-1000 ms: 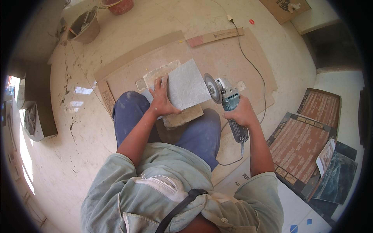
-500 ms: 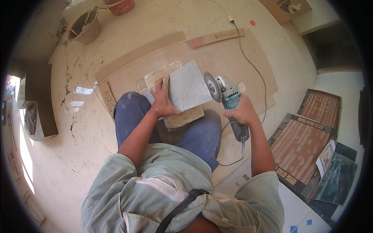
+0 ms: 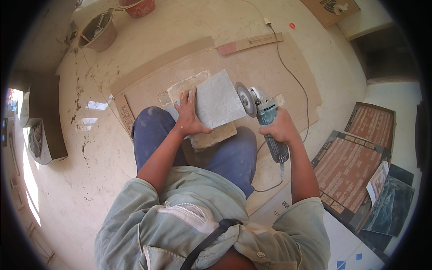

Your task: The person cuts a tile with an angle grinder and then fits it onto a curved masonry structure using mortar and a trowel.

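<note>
Fingers of the left hand are spread flat and pressing down on the near-left part of a grey square tile, thumb hooked along its lower edge, so it's a pinning hold rather than a closed grip. That tile lies on a rougher beige slab across the person's knees, over blue trousers. It looks stiff, fairly heavy and brittle to me: the kind of thing that cracks if it flexes, with sharp edges, best held flat and well in from the side being worked.

Over on the right, the right hand is clenched around the body of an angle grinder, fingers wrapped fully round it. The disc stands on edge just at the tile's right side; touching or a hair off, I can't tell from here. The tool looks weighty and one-handed, so a firm wrist matters.

Outward now: the grinder's cord runs away up to a plug on the floor. A cardboard sheet lies under the work. Patterned brown tiles are stacked to the person's right, with dark marbled ones beyond. Far off on the upper left, a grey bucket and a red tub.
</note>
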Motion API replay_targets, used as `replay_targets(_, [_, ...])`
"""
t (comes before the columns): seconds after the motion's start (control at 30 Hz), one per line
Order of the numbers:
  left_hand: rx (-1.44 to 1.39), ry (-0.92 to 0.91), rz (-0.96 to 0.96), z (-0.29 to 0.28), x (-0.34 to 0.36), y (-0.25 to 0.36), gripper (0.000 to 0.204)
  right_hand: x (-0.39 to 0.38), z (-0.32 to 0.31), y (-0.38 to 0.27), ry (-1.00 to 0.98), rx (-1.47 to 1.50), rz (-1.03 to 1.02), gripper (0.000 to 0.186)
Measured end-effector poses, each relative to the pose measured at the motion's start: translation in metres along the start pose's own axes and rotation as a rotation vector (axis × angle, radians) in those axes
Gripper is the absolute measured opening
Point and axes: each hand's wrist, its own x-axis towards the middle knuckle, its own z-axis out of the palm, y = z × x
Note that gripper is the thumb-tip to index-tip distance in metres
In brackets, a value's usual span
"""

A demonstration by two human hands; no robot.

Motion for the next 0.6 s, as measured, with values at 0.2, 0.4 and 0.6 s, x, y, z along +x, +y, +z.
replay_targets(0.2, [-0.01, 0.004, 0.0, -0.001, -0.0011, 0.0019, 0.165, 0.0033, 0.0, -0.0002, 0.0, -0.007, 0.018, 0.045])
replay_targets(0.4, [0.004, -0.001, 0.008, -0.0019, -0.0003, 0.0027, 0.164, 0.0057, 0.0015, 0.0007, 0.01, 0.001, 0.031, 0.049])
replay_targets(0.6, [0.01, 0.001, -0.001, 0.0006, -0.0011, 0.0015, 0.164, 0.0073, -0.0003, -0.0031, -0.002, 0.006, 0.012, 0.053])
